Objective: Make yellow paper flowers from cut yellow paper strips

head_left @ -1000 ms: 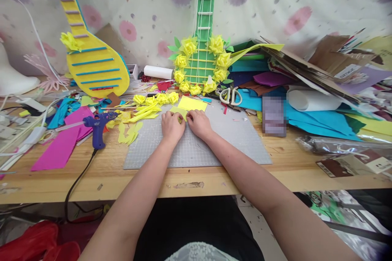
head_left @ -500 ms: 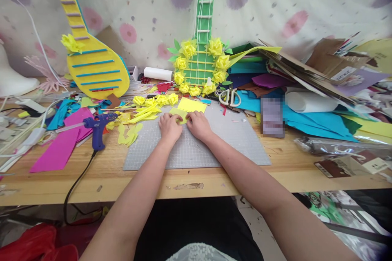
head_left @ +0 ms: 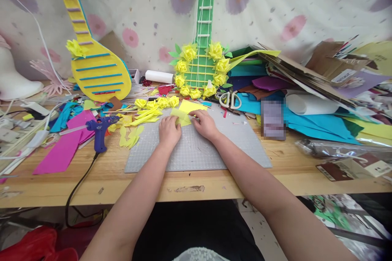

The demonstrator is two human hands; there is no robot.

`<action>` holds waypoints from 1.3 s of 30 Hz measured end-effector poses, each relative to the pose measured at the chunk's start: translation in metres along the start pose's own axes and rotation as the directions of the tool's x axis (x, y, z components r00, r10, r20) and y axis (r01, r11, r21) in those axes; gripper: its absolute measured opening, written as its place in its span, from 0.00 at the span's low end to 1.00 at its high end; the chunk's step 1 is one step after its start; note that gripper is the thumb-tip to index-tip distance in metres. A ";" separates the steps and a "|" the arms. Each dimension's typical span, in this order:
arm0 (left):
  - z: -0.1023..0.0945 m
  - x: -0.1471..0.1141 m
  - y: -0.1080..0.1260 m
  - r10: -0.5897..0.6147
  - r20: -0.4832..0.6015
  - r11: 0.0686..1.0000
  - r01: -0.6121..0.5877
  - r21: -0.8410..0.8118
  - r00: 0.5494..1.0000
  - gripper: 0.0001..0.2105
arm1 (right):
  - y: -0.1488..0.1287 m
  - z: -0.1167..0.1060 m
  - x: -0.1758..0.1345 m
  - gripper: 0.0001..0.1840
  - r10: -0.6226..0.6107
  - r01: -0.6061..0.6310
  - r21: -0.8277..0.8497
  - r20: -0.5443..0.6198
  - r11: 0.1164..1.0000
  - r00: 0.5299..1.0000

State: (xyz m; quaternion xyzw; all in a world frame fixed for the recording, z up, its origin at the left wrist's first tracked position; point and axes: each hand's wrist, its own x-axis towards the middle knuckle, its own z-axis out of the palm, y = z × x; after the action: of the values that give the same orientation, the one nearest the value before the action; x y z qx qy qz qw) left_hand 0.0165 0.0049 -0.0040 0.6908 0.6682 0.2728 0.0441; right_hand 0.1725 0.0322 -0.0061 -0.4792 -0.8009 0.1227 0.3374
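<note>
A thin piece of yellow paper (head_left: 183, 118) lies between my hands over the grey cutting mat (head_left: 196, 151), partly folded or doubled at its upper left. My left hand (head_left: 170, 131) has its fingers closed on the left side of this paper. On the other side, the thumb and fingers of my right hand (head_left: 205, 124) pinch its right edge. Just behind sits a brighter yellow sheet (head_left: 192, 106). Several yellow paper flowers (head_left: 162, 102) and cut yellow strips (head_left: 146, 116) are to the left of it.
A blue glue gun (head_left: 99, 132) stands at left, its black cord over the table edge. White-handled scissors (head_left: 231, 100) lie behind the mat. A green paper guitar (head_left: 202, 61) with yellow flowers and a yellow paper instrument (head_left: 101, 73) lean at the back. Blue paper (head_left: 318, 126) lies right.
My right hand has shifted slightly right, its fingers drawn back to the paper's edge. More of the yellow paper shows between my hands. The camera view has tilted slightly.
</note>
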 end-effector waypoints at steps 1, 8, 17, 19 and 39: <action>0.001 0.001 -0.001 0.029 0.017 0.999 -0.028 -0.020 0.999 0.15 | 0.001 -0.002 0.000 0.19 -0.027 0.027 -0.009 0.013 1.000 1.000; 0.001 0.007 -0.007 0.091 0.029 0.985 -0.085 -0.151 0.995 0.19 | -0.001 0.001 0.004 0.28 -0.191 0.202 -0.048 0.174 0.978 0.966; 0.006 0.013 -0.013 -0.058 -0.114 0.876 -0.004 -0.482 0.992 0.17 | -0.007 0.004 0.004 0.22 -0.057 0.065 -0.052 0.149 0.997 0.987; 0.007 0.014 -0.013 -0.105 -0.147 0.846 0.010 -0.532 0.984 0.17 | -0.008 0.004 0.003 0.21 -0.033 0.031 0.016 0.109 0.999 0.993; 0.006 0.004 0.015 -0.207 0.119 0.494 0.209 -0.844 0.971 0.29 | -0.017 0.010 0.005 0.26 0.357 -0.276 0.721 0.042 0.636 0.933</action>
State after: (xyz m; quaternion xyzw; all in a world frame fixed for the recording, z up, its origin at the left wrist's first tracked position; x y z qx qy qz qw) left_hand 0.0323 0.0086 -0.0012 0.4956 0.5271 0.5561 0.4090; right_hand 0.1528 0.0290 -0.0030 -0.4481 -0.5740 0.4564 0.5113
